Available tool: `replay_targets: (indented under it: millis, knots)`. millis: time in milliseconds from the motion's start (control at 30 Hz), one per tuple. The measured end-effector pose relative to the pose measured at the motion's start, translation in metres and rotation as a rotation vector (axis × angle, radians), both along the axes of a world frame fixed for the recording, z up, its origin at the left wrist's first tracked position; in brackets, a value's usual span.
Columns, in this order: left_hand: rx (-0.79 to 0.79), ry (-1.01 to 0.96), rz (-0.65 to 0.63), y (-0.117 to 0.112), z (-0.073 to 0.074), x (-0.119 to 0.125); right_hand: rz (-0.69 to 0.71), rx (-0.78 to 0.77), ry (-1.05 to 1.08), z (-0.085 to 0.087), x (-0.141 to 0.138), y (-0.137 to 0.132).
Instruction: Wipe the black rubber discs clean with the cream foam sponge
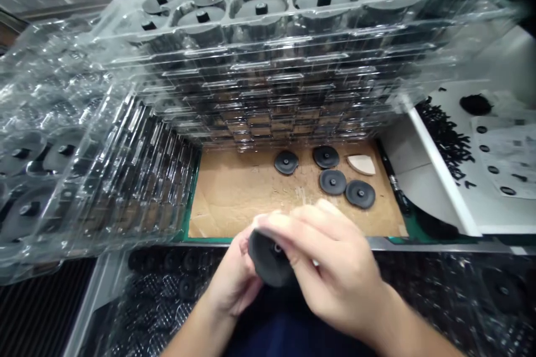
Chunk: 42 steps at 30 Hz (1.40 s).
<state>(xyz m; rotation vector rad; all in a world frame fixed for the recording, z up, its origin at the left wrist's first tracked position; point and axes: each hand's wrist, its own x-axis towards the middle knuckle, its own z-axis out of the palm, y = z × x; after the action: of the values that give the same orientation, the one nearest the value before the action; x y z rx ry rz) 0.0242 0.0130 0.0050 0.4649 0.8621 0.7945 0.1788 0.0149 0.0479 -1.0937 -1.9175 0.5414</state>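
My left hand (pixel 237 279) is closed around the edge of a black plastic disc (pixel 270 262), which is tilted and has a small hub at its centre. My right hand (pixel 330 256) lies over the disc's upper right side, its fingers curled and pressed together against the rim. A small whitish spot shows between those fingers; what it belongs to is hidden. Past the hands, similar discs lie on a cardboard sheet (pixel 234 189): one disc (pixel 286 162) on its own, and a cluster with a disc (pixel 360 194) at its right. Beside them sits a pale wedge-shaped piece (pixel 362 164).
Stacked clear plastic trays (pixel 268 61) holding discs rise behind the cardboard. More trays (pixel 84 178) stand on the left. At right, a white bin (pixel 444 173) holds small black parts (pixel 444 134). A black pen (pixel 393 184) lies along the cardboard's right edge.
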Motion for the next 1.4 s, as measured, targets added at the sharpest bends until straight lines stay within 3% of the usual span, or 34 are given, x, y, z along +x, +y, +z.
replay_targets:
  millis: [67,233,433,567,733,867,967,1067,1133,1200,1267,1333,1400]
  knots:
    - [0.011,-0.04,0.073,-0.001,-0.004,-0.004,-0.116,-0.05,-0.03,-0.004,-0.005,-0.011]
    - [0.018,-0.137,0.177,-0.004,-0.009,-0.01,0.073,-0.421,0.21,-0.014,0.001,-0.026]
    - [0.002,-0.194,0.195,-0.005,-0.004,-0.014,-0.238,-0.644,0.581,-0.038,0.017,-0.023]
    - [-0.013,-0.251,0.211,-0.006,-0.006,-0.017,-0.356,-0.713,0.59,-0.051,0.015,-0.022]
    - [0.016,-0.29,0.219,-0.006,-0.012,-0.022,-0.336,-0.794,0.456,-0.065,0.006,-0.025]
    - [-0.027,-0.267,0.221,-0.007,-0.012,-0.024,-0.371,-0.717,0.284,-0.055,0.0,-0.019]
    - [-0.059,-0.226,0.23,-0.008,-0.009,-0.021,-0.352,-0.458,0.18,-0.03,-0.016,-0.013]
    - [-0.081,-0.177,0.184,-0.01,-0.008,-0.022,-0.153,-0.155,0.094,-0.008,-0.036,-0.009]
    - [-0.08,-0.15,0.185,-0.01,-0.008,-0.025,0.034,-0.137,0.047,0.001,-0.044,-0.008]
    - [-0.081,-0.124,0.219,-0.011,-0.008,-0.027,0.143,-0.22,-0.009,0.005,-0.047,-0.005]
    - [-0.083,-0.107,0.205,-0.011,-0.007,-0.027,0.107,-0.221,-0.061,0.006,-0.048,-0.002]
    - [-0.07,-0.108,0.158,-0.011,-0.004,-0.024,-0.002,-0.115,-0.078,0.005,-0.049,0.001]
    - [-0.045,-0.13,0.12,-0.01,-0.001,-0.022,0.012,-0.052,-0.046,0.004,-0.048,0.0]
